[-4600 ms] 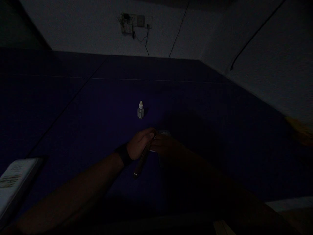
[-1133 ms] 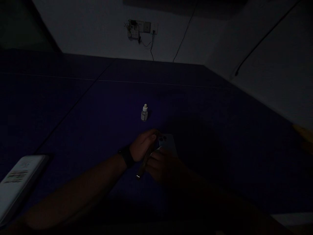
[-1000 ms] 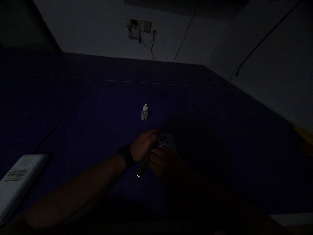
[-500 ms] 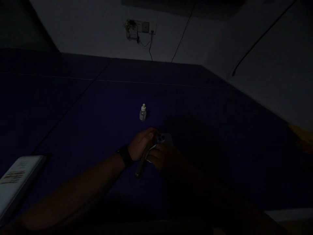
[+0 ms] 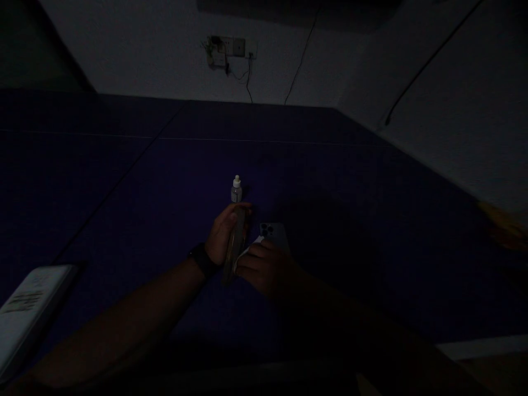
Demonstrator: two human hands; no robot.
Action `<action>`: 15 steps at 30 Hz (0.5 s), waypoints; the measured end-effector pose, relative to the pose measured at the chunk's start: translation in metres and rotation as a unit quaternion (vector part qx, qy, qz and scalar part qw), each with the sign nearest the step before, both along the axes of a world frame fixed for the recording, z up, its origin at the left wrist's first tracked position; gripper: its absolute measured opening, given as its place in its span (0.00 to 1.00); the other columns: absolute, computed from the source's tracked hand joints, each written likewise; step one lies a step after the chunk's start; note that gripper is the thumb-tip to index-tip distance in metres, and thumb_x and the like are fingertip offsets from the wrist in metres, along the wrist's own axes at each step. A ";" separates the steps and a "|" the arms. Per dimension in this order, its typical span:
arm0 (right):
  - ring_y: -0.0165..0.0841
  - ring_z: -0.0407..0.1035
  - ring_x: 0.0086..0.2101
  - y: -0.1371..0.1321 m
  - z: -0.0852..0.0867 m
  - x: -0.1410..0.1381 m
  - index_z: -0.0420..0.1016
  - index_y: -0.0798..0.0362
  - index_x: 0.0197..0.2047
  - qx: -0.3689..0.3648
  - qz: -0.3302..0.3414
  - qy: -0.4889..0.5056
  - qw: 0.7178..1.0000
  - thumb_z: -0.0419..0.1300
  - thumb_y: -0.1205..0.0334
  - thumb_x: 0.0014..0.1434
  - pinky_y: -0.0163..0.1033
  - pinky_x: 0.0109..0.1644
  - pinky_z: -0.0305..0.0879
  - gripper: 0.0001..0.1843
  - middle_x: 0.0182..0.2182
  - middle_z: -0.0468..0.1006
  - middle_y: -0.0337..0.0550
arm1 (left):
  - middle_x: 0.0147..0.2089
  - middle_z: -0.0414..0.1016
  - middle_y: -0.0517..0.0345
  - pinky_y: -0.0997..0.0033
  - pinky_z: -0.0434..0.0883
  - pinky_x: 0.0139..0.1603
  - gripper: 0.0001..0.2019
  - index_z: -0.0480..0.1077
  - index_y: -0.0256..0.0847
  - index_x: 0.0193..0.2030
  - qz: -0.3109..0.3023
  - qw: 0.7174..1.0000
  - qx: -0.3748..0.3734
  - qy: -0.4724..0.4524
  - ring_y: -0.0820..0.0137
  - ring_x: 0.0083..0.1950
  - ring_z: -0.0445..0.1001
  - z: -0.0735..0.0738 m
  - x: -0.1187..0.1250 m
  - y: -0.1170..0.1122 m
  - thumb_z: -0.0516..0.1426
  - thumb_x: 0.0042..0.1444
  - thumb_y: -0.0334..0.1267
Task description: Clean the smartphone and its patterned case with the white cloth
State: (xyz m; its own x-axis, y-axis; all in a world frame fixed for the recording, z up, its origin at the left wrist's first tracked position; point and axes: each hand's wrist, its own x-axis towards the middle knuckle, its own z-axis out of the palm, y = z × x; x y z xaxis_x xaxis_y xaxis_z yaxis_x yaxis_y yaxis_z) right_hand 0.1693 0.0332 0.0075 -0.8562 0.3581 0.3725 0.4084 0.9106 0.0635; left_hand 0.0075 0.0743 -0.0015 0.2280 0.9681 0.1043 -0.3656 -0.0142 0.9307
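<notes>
A thin case (image 5: 236, 236) is being gripped by the fingers of the left hand (image 5: 220, 236) over the worktop (image 5: 165, 181). A white cloth (image 5: 243, 254) is being held in the right hand's (image 5: 264, 269) curled fingers, close beside the case. A phone (image 5: 279, 236) is being partly hidden by the right hand. The work seems to be going on; how much is left cannot be told.

Dim indoor room; whether a home or an office cannot be determined. A pale wall (image 5: 157, 49) spans the upper frame and bears a row of electrical sockets (image 5: 238, 47) at upper centre, with a plugged-in black cord (image 5: 248, 82) hanging below. A broad dark-blue counter (image 5: 193, 170) occupies the middle, its far edge appearing to meet the wall.
</notes>
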 end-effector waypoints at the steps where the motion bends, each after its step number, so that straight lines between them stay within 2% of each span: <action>1: 0.33 0.67 0.35 0.003 0.000 0.001 0.78 0.52 0.37 0.010 -0.011 0.002 1.000 0.54 0.66 0.70 0.42 0.38 0.54 0.12 0.37 0.82 0.36 | 0.46 0.76 0.54 0.73 0.67 0.28 0.26 0.69 0.41 0.55 0.014 1.000 -0.002 -0.022 0.74 0.30 0.69 0.003 0.000 0.000 0.57 0.57 0.58; 3: 0.33 0.66 0.35 0.009 -0.001 0.003 0.78 0.51 0.37 0.023 -0.029 0.000 0.999 0.55 0.66 0.70 0.42 0.38 0.54 0.12 0.38 0.82 0.37 | 0.50 0.76 0.53 0.72 0.70 0.34 0.27 0.69 0.41 0.57 0.023 0.999 -0.003 -0.042 0.73 0.35 0.72 0.010 -0.001 -0.001 0.58 0.57 0.56; 7: 0.34 0.67 0.38 0.013 -0.003 0.003 0.79 0.51 0.42 0.023 -0.062 -0.016 0.998 0.57 0.66 0.69 0.43 0.40 0.56 0.08 0.39 0.82 0.38 | 0.52 0.76 0.50 0.68 0.72 0.44 0.26 0.67 0.40 0.60 -0.014 0.999 -0.019 -0.038 0.68 0.43 0.74 0.029 -0.001 -0.006 0.57 0.58 0.51; 10: 0.36 0.67 0.40 0.014 0.000 0.002 0.78 0.51 0.43 0.009 -0.083 -0.027 0.996 0.58 0.67 0.68 0.44 0.43 0.57 0.07 0.39 0.81 0.40 | 0.52 0.74 0.51 0.65 0.72 0.48 0.27 0.65 0.42 0.62 -0.012 0.999 -0.020 -0.044 0.65 0.48 0.74 0.036 0.000 -0.012 0.55 0.57 0.49; 12: 0.37 0.67 0.42 0.014 0.003 0.001 0.78 0.52 0.42 -0.005 -0.089 -0.038 0.995 0.58 0.67 0.68 0.44 0.44 0.57 0.07 0.40 0.81 0.41 | 0.55 0.73 0.51 0.63 0.72 0.48 0.27 0.65 0.44 0.62 -0.003 0.999 0.003 -0.047 0.63 0.51 0.73 0.033 -0.001 -0.019 0.55 0.56 0.50; 15: 0.37 0.67 0.44 0.016 0.006 0.001 0.78 0.52 0.41 -0.026 -0.080 -0.047 0.995 0.58 0.67 0.68 0.44 0.46 0.58 0.06 0.41 0.80 0.42 | 0.59 0.70 0.49 0.57 0.70 0.55 0.31 0.64 0.46 0.64 0.000 0.996 0.092 -0.020 0.58 0.56 0.72 0.018 -0.007 -0.032 0.56 0.57 0.57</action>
State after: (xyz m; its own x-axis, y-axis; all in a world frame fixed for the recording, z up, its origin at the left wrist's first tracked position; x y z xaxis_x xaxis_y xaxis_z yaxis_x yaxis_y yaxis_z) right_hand 0.1701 0.0493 0.0133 -0.8173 0.5092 0.2697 0.5425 0.8377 0.0625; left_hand 0.0008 0.0425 0.0163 0.2206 0.9318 0.2883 -0.4024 -0.1823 0.8971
